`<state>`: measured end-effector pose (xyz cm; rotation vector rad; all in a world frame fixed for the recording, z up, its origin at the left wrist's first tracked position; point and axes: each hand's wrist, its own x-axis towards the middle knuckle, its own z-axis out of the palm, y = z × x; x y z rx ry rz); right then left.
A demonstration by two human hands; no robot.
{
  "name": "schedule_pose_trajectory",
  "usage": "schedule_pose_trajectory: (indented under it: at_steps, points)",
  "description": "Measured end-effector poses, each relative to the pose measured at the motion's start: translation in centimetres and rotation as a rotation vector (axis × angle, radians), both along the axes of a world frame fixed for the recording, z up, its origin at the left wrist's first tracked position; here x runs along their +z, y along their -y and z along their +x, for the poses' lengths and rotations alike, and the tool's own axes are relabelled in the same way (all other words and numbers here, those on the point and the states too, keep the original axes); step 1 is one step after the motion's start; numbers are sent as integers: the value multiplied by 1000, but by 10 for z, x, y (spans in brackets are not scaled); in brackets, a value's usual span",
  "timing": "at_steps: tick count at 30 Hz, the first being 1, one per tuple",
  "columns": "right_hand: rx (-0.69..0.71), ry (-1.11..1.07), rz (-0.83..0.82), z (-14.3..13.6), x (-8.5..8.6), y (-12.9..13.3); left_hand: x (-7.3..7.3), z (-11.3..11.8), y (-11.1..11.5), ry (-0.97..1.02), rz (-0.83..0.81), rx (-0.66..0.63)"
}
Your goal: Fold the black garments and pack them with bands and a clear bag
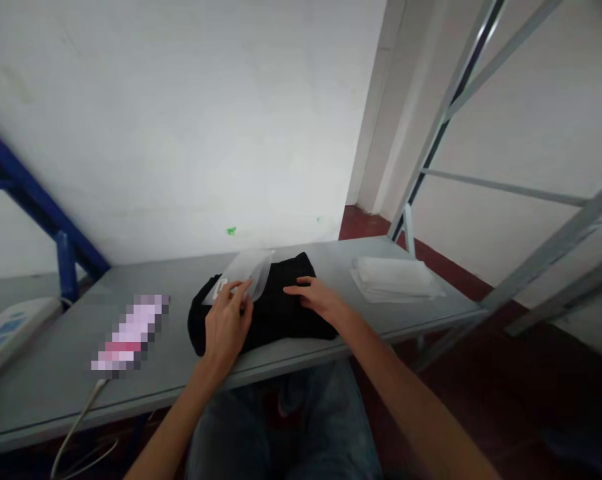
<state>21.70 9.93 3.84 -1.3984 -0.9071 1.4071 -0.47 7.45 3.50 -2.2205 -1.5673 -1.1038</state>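
A folded black garment [275,320] lies across the front middle of the grey tabletop. A clear, frosted plastic bag [245,265] with a small white label rests over its left part. My left hand [228,320] is on the bag, fingers bent and thumb close to them, gripping the film near its lower edge. Over the right part of the black cloth, my right hand [318,298] has its fingers stretched out, with nothing visible in them. Whether its fingertips touch the cloth is hard to tell.
A stack of frosted plastic bags [398,279] lies at the right of the grey table [181,380]. Toward the left are a pixelated phone [131,333] with a white cable [83,410] and a power strip [18,330]. Metal frames [431,143] stand at both sides; a white wall [205,120] is behind.
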Motion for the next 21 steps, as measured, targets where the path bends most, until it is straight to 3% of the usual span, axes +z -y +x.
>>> schedule_pose_trajectory:
  at_steps: [10,16,21]
  points:
    - [9,-381,59,20,11,23,-6,4,0,-43,-70,-44]
    - [-118,-334,12,2,7,16,-7,22,12,-12,-40,-173]
    - [-249,-217,109,-17,-2,10,-8,39,18,49,-50,-304]
